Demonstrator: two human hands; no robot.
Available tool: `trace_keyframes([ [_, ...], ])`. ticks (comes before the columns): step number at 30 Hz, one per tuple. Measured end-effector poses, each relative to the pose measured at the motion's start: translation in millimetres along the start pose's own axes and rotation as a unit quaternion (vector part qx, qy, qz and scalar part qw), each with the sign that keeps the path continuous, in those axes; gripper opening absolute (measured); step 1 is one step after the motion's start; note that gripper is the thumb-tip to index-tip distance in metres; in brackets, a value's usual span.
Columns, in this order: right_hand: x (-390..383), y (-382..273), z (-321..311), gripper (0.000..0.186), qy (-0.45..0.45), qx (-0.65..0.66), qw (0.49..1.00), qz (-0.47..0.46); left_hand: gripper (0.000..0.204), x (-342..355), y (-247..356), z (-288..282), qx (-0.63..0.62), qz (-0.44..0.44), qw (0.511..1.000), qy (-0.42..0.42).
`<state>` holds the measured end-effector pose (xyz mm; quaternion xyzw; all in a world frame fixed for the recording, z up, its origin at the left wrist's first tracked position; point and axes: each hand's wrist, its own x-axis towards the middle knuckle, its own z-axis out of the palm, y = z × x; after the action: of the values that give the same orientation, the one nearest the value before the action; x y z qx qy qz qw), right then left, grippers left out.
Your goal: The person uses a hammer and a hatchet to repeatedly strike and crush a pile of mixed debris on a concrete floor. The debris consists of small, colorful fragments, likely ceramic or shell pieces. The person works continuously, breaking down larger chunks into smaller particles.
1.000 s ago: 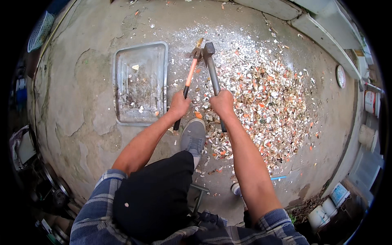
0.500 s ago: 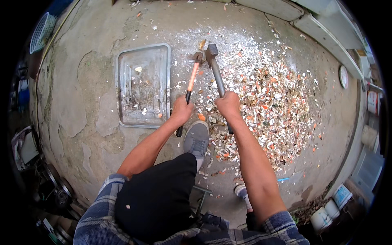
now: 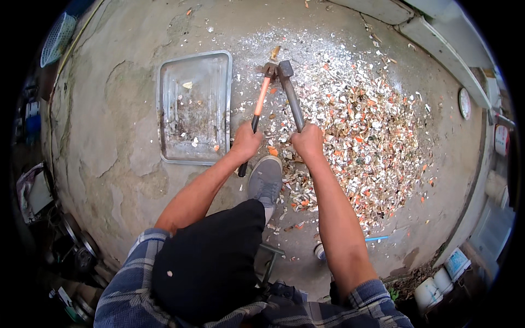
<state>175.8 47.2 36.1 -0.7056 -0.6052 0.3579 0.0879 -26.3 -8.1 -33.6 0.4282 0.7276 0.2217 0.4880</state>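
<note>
My left hand (image 3: 247, 141) is closed round the black grip of a hammer (image 3: 262, 97) with an orange shaft and a rusty brown head. In my right hand (image 3: 308, 141) is a second hammer (image 3: 292, 98), with a grey shaft and a heavy dark head. Both heads are side by side, low over the concrete; whether they touch is hard to tell. A small brownish-yellow piece (image 3: 275, 53) lies just beyond them. To the right spreads a wide heap of broken white and orange fragments (image 3: 361, 147), like crushed shell.
A shallow metal tray (image 3: 229, 109) with a few fragments in it lies to the left. My grey shoe (image 3: 266, 177) is planted between tray and heap. A green metal stool leg (image 3: 269, 262) shows below me. White tubs (image 3: 429, 294) and a round dish (image 3: 464, 104) stand along the right side.
Both hammers keep their grips and nearly the same place. The heads have come slightly closer together, and the whole view has shifted a little.
</note>
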Motion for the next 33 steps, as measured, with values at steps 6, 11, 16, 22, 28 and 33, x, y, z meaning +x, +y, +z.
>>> trace_keyframes([
  [6, -15, -29, -27, 0.024, 0.038, -0.012, 0.999, -0.028, 0.019, -4, -8, -4, 0.056, 0.050, 0.997, 0.010],
  [11, -22, -51, -39, 0.021, 0.089, 0.093, 0.990, -0.056, 0.020, -3, -14, 0, 0.054, 0.040, 0.997, 0.024],
  [16, -3, 5, -2, 0.028, -0.008, -0.040, 0.999, 0.007, 0.021, 4, -10, 2, 0.039, 0.024, 0.999, 0.011],
  [22, -14, -22, -25, 0.022, 0.031, -0.004, 0.999, -0.029, 0.021, -2, -15, 0, 0.046, 0.020, 0.999, -0.006],
  [28, -19, -35, -26, 0.024, 0.092, 0.074, 0.992, -0.042, 0.016, -1, -11, 5, 0.041, 0.047, 0.998, 0.029],
  [33, -1, 10, -5, 0.033, -0.036, -0.086, 0.995, 0.023, 0.017, 9, -11, -1, 0.013, 0.012, 1.000, 0.012],
])
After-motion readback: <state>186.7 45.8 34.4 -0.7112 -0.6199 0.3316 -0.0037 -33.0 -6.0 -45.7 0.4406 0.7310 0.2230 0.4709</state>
